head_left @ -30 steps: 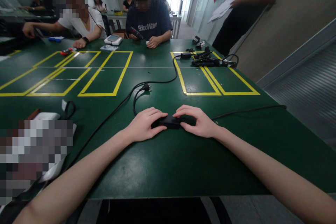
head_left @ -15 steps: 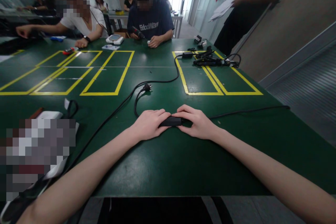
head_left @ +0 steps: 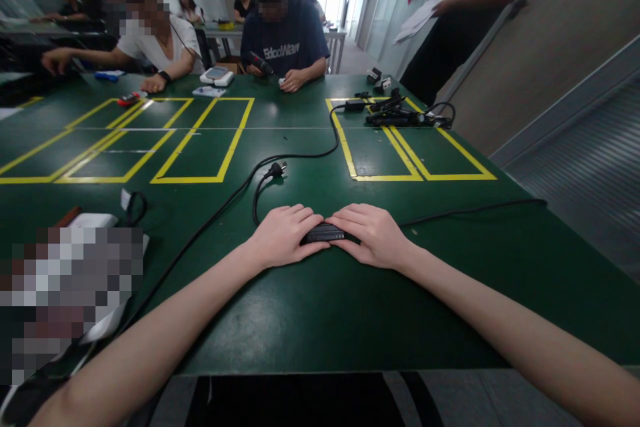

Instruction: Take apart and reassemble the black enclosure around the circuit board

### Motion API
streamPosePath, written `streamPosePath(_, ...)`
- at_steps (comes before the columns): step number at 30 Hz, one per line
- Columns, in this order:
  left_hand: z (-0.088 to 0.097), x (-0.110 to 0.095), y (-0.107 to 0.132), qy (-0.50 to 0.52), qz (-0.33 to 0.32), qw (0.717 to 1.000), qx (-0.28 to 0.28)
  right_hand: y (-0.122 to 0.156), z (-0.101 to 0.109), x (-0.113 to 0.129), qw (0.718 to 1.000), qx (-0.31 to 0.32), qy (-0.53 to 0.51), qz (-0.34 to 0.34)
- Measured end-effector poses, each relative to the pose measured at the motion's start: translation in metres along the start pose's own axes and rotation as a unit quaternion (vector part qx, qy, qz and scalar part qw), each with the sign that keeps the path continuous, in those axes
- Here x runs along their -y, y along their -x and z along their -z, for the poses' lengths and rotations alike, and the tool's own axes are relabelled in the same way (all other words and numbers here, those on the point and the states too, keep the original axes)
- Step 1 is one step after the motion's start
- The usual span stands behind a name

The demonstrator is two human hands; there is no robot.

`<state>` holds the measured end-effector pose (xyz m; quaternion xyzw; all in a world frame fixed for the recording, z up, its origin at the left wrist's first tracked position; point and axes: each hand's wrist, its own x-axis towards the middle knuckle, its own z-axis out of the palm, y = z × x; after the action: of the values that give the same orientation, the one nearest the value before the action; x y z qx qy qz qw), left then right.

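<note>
A black power adapter (head_left: 326,233) lies low over the near middle of the green table, held at both ends. My left hand (head_left: 283,237) is closed around its left end, fingers on top and thumb along the near side. From the other end my right hand (head_left: 373,235) grips it the same way. A side with fine lines or markings, too small to read, faces me. A short cord curls from beside my left hand to a black plug (head_left: 276,170). Past my right hand a thin black cable (head_left: 475,211) runs off to the right.
Another black adapter (head_left: 354,106) with a long cord lies farther back, beside a pile of black cables (head_left: 395,117). Yellow tape outlines (head_left: 187,180) mark the table. At left stands a partly blurred white item (head_left: 95,221). Across the table, a person (head_left: 287,47) holds a screwdriver-like tool.
The adapter has rolled between my hands, so a lined side now faces me. My right fingers have closed down further over its end. The view has shifted slightly.
</note>
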<state>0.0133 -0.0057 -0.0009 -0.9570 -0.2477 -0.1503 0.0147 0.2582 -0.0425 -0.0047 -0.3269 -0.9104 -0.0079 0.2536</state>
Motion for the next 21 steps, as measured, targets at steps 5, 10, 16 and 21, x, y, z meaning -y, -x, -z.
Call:
streamPosePath(5, -0.002, 0.001, 0.0, -0.002, -0.02, 0.999, -0.026, 0.002, -0.004, -0.001, 1.0, -0.029, -0.003, 0.008)
streamPosePath(10, -0.003, 0.002, 0.001, -0.009, -0.021, 0.995, -0.097, 0.0, -0.003, 0.004, 0.997, -0.073, 0.03, -0.005)
streamPosePath(16, 0.0, 0.001, 0.003, -0.044, -0.056, 0.984, -0.163, -0.004, 0.0, 0.008, 0.994, -0.106, -0.013, 0.009)
streamPosePath(21, 0.001, -0.002, 0.001, -0.038, -0.043, 0.981, -0.186, -0.003, 0.001, 0.011, 0.997, -0.066, 0.014, -0.021)
